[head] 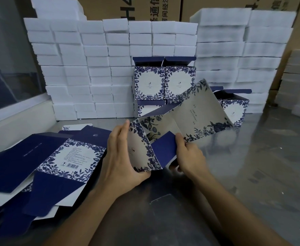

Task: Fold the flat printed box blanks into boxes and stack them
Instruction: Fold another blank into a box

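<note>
A half-folded box blank [190, 114], white with blue floral print, is held just above the grey table in the middle. My left hand [122, 157] grips its near left panel, thumb under the bottom edge. My right hand [188, 155] pinches a dark blue flap [163, 146] at the blank's lower end. A spread pile of flat blanks [44, 164] lies on the left. Folded boxes [165, 82] with raised blue lids stand stacked behind, and another folded box [234, 107] sits to the right.
White foam blocks [85, 68] are stacked in a wall along the back, with taller foam stacks [243, 50] at the right. Brown cartons [133, 8] stand behind them. The shiny grey table [252, 174] extends to the right and front.
</note>
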{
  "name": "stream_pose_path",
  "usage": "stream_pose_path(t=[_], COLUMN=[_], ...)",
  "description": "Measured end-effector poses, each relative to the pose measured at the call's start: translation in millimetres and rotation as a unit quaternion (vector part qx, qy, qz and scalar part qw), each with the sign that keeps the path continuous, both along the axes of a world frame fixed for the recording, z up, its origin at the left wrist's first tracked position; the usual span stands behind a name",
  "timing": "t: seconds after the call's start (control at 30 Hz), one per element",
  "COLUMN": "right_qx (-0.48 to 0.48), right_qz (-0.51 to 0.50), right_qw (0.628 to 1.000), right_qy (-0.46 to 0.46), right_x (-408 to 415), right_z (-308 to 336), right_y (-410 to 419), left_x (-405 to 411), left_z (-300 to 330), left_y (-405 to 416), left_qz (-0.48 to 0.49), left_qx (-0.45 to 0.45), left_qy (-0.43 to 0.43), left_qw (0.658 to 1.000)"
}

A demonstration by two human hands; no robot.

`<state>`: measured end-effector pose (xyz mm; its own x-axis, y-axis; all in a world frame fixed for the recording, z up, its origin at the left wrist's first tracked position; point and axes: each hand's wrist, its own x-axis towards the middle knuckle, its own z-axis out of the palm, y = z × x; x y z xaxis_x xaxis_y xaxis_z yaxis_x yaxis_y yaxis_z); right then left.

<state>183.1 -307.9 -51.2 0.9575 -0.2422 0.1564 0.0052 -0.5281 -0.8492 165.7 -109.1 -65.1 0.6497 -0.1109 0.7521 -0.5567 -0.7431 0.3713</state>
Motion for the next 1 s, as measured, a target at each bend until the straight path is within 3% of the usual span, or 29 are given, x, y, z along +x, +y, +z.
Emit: stream_pose_path(t=[0.2,0.37,0.47,1.0], right_qx=[0.113,0.115,0.154,0.159], right_qz=[0.048,0.036,0.077,0.184], right_qw=[0.992,0.993,0.985,0.970], right_qy=[-0.019,-0.013,-0.010,0.030], right_x=[4,4,2,-14], right_z=[-2,-1,-3,0], right_y=[2,2,10,37], left_x=[-1,-2,-2,2], left_z=[0,1,1,2], left_y=[0,-1,-4,-3], left_qz=[0.007,0.025,0.035,0.089], left_qx=[0.017,0.031,0.021,0.018], left_qy=[-0.007,-0.004,-0.015,-0.020], left_qw=[1.000,0.999,0.999,0.996])
